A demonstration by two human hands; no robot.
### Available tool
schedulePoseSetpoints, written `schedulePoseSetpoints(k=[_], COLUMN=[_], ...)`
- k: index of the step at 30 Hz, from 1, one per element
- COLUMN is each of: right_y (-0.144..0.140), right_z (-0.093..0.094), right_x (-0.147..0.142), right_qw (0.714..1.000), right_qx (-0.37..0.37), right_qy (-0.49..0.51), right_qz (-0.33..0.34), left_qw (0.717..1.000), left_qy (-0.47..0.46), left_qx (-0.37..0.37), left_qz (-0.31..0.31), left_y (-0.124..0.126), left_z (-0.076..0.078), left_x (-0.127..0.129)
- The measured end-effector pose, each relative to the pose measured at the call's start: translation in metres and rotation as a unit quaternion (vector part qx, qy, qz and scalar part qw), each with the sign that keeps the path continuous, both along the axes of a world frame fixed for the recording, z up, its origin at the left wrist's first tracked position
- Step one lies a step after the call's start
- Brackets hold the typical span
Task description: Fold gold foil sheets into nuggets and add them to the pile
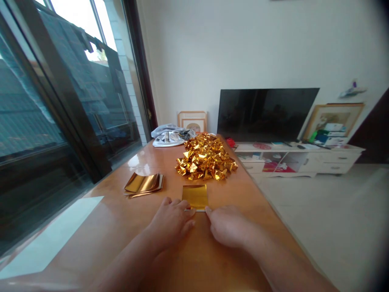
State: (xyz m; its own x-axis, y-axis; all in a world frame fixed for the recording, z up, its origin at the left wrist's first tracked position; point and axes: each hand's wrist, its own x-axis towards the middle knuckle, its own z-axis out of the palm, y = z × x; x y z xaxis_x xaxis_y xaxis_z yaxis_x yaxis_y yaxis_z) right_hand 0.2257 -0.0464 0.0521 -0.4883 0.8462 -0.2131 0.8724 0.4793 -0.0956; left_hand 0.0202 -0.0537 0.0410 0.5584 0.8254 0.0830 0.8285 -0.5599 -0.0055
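A square sheet of gold foil paper (195, 196) lies flat on the table in front of me, with a thin pale strip along its near edge. My left hand (170, 219) presses its fingertips on the near left corner, the thumb just below. At the near right corner, the index fingertip of my right hand (229, 225) bears on the paper, the other fingers curled under. Left of the sheet sits a stack of gold foil paper (142, 183). Beyond it rises a large heap of folded gold foil pieces (206, 158).
The brown table (152, 158) runs away from me. A white sheet (57, 233) lies at its left edge, and grey cloth (170, 136) is bunched at the far end. A television (264, 115) stands on a white cabinet (328, 156) to the right. Glass doors (60, 81) flank the left.
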Motion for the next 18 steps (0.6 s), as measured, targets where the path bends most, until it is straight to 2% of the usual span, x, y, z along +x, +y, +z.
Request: schedulePoseSetpoints(k=[8, 18], right_y=[0.000, 0.003], right_z=[0.008, 0.008], right_x=[0.000, 0.004], right_qw=[1.000, 1.000], right_qx=[-0.009, -0.028], right_qy=[-0.010, 0.011], right_qz=[0.011, 0.009], left_qw=[1.000, 1.000], left_qy=[0.018, -0.005], left_qx=[0.006, 0.005], left_qz=[0.009, 0.029], left_y=[-0.002, -0.002], left_z=[0.012, 0.009], left_x=[-0.021, -0.032])
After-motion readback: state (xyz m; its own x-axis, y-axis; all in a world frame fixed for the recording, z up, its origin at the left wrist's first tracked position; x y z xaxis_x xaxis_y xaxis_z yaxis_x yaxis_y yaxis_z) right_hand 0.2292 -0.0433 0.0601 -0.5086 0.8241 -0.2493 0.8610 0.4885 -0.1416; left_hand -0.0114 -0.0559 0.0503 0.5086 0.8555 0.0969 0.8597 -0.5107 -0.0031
